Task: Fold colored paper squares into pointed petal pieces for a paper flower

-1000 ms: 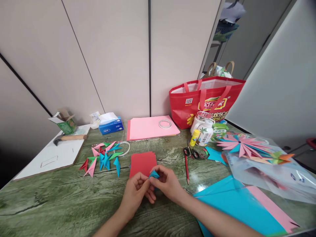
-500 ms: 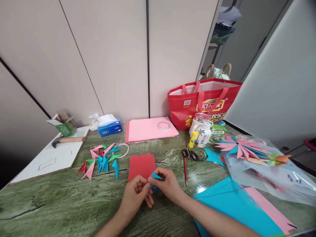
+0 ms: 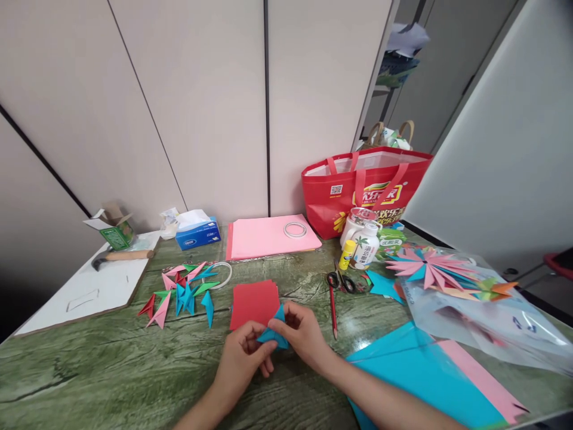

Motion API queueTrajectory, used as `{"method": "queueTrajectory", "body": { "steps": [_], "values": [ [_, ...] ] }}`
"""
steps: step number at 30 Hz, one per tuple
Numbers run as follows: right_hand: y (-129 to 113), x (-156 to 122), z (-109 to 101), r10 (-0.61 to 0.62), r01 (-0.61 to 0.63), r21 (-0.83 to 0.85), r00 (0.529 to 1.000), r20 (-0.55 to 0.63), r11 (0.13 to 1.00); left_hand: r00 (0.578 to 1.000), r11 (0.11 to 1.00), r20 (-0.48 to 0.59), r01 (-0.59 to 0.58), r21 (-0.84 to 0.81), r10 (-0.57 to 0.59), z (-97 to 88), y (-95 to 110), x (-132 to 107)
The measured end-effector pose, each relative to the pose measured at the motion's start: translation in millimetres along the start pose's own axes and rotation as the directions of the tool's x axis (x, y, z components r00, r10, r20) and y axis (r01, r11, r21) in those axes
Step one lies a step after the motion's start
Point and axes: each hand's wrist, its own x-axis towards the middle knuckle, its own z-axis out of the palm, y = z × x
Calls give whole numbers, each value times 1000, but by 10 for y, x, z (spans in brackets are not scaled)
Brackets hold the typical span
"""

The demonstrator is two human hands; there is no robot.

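Note:
A small folded piece of blue paper [image 3: 276, 337] is pinched between my two hands, just in front of a stack of red paper squares [image 3: 254, 303]. My left hand [image 3: 245, 352] grips its left corner between thumb and fingers. On its right side, my right hand [image 3: 304, 334] holds it with the thumb pressed on top. The paper shows pointed corners, one sticking up and one to the left. Several folded paper pieces [image 3: 185, 295] in pink, blue, green and red lie to the left of the red stack.
Scissors [image 3: 341, 280], a red pencil [image 3: 333, 313] and a yellow glue stick [image 3: 347, 255] lie or stand to the right. Large blue paper [image 3: 416, 373] covers the right front. Behind are pink sheets [image 3: 264, 236], a tissue box [image 3: 197, 235] and a red bag [image 3: 367, 191]. A hammer [image 3: 120, 255] rests at left.
The blue paper has turned and spread between my fingers, so more of its surface shows. Both hands stay at nearly the same spot while the view shifts slightly.

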Motion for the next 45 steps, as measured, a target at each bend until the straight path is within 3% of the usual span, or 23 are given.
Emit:
{"method": "queueTrajectory", "body": {
  "steps": [9,14,16,19,22,25,28,32,38,43,45],
  "values": [
    [-87,4,13,14,-18,73,998,56,997,987,992,-118,-99,74,107,-68,-16,20],
    [-53,4,30,27,-28,54,1000,9,998,945,927,-173,-215,308,277,-118,-114,34],
    [-51,-14,52,36,-39,105,999,26,994,897,849,-181,-292,441,402,-143,-136,27],
    [-81,-55,87,13,-27,196,997,71,980,751,639,-146,-423,642,644,-180,-128,2],
    [-118,-91,111,3,-22,259,997,71,966,618,431,-29,-513,742,785,-208,-122,-25],
    [-125,-109,124,16,-21,281,1000,18,959,565,309,66,-541,782,823,-226,-148,-29],
    [-125,-119,131,-5,6,281,1000,-3,960,544,266,93,-543,796,834,-232,-177,-21],
    [-151,-132,126,-59,66,232,997,-41,970,546,271,59,-502,821,835,-234,-189,-38],
    [-165,-134,116,-24,24,191,1000,-5,981,490,237,48,-503,831,870,-250,-173,-58],
    [-173,-131,106,-88,91,138,996,-34,986,576,360,-50,-440,823,816,-257,-193,-48],
    [-182,-135,99,-104,108,122,994,-36,987,585,389,-69,-442,808,808,-258,-201,-47]
  ]
}}
